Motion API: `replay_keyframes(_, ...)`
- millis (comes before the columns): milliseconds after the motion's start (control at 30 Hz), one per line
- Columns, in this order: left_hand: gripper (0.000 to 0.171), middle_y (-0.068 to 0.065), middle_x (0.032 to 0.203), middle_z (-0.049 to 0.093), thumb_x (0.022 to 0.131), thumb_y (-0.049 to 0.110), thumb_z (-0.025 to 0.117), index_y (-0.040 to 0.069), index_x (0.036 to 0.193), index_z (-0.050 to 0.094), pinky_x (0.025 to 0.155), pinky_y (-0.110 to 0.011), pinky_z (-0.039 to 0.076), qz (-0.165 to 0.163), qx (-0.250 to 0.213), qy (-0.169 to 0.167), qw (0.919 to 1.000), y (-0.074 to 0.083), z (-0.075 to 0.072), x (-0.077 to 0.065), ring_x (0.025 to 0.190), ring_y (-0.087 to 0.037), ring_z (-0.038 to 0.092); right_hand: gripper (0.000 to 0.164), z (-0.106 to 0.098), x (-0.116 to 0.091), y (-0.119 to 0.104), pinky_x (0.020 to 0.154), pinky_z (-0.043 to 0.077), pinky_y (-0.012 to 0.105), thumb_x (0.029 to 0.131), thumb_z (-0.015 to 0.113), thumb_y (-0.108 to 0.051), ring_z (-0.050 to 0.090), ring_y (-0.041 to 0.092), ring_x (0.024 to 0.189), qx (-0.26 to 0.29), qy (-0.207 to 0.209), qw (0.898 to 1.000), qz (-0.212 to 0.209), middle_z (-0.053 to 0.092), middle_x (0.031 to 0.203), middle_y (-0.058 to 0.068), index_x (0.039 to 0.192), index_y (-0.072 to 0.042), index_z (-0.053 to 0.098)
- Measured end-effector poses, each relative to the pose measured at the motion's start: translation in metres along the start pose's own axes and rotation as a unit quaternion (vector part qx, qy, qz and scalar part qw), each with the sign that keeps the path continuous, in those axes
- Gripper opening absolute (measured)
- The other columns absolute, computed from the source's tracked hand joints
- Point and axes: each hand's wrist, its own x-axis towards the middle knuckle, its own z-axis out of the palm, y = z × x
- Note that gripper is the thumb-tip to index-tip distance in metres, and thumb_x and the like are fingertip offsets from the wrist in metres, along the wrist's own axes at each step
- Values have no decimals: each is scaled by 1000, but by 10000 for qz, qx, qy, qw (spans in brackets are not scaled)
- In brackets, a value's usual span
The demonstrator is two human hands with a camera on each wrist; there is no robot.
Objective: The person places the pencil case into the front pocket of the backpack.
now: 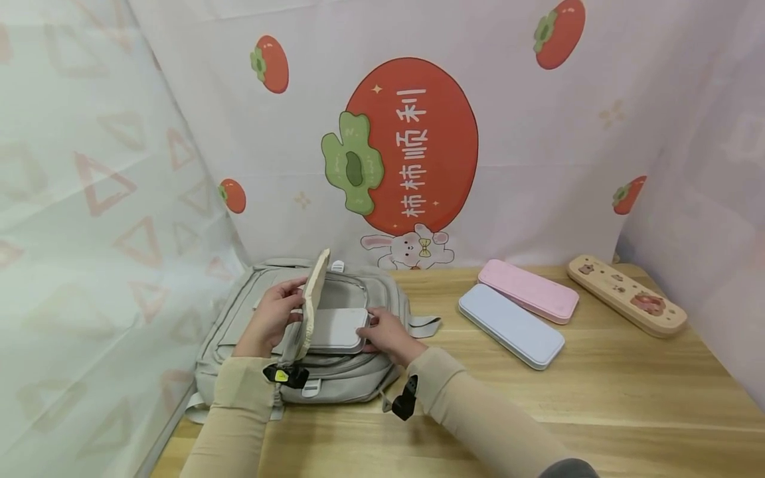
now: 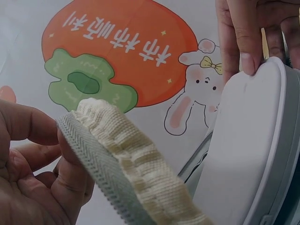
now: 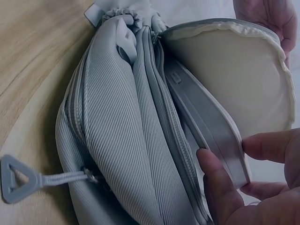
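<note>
A grey backpack (image 1: 239, 332) lies on the wooden table at the left. My left hand (image 1: 276, 315) pinches the zippered edge of its pocket flap (image 2: 145, 164) and holds the flap raised, its cream lining showing. With thumb and fingers my right hand (image 1: 390, 333) grips one end of a white pencil case (image 1: 337, 330). In the right wrist view the far end of the pencil case (image 3: 206, 112) sits inside the pocket, beside the flap's lining. The flap hides part of the case in the head view.
Right of the backpack lie a pale blue pencil case (image 1: 510, 325) and a pink pencil case (image 1: 528, 290), touching or nearly so. A beige pencil case (image 1: 624, 294) with printed pictures is farther right. A patterned cloth (image 1: 508, 212) hangs behind the table (image 1: 627, 405).
</note>
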Motion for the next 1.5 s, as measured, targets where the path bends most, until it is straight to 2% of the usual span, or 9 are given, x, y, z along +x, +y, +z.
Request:
replay_keyframes(300,49,-8,106,50,106,-2,45,-7,154,40,60,-22,51,-2,-64,17,10000,0,1,2,82,-11,56,71,10,5,-1,67,60,32,97,67,1,60,17,69,169,5,9997,149,47,139,26,159,2,34)
replay_keyframes(467,50,-8,108,49,105,-3,45,-6,155,40,60,-21,51,-71,-138,59,9999,-3,-1,3,83,-11,56,77,14,7,2,70,60,32,93,69,5,62,17,72,231,-19,9996,145,45,146,28,161,1,31)
replay_keyframes(667,50,-8,107,49,105,-3,45,-8,154,39,61,-22,51,-20,-115,42,9999,-1,-2,3,84,-11,56,79,18,9,2,69,60,31,92,70,7,61,17,70,276,4,9996,91,45,143,28,160,3,31)
replay_keyframes(1067,49,-8,108,50,106,-2,45,-7,154,40,63,-23,52,-22,-35,37,10000,-5,0,2,87,-13,56,79,20,9,-1,66,59,34,90,72,5,62,17,68,-92,28,9999,52,49,139,24,159,2,34)
replay_keyframes(1333,48,-7,105,49,105,-3,45,-7,154,41,61,-22,51,-8,-17,60,10000,-6,1,3,83,-11,55,79,26,9,-3,59,55,31,89,73,6,58,16,64,-213,116,9997,-11,52,118,15,158,3,35)
replay_keyframes(1500,49,-7,105,48,106,-3,45,-6,154,40,61,-23,50,-55,13,71,10000,-6,2,2,81,-11,53,79,30,9,1,62,55,31,90,72,5,59,17,66,-8,99,9999,57,51,131,20,159,2,34)
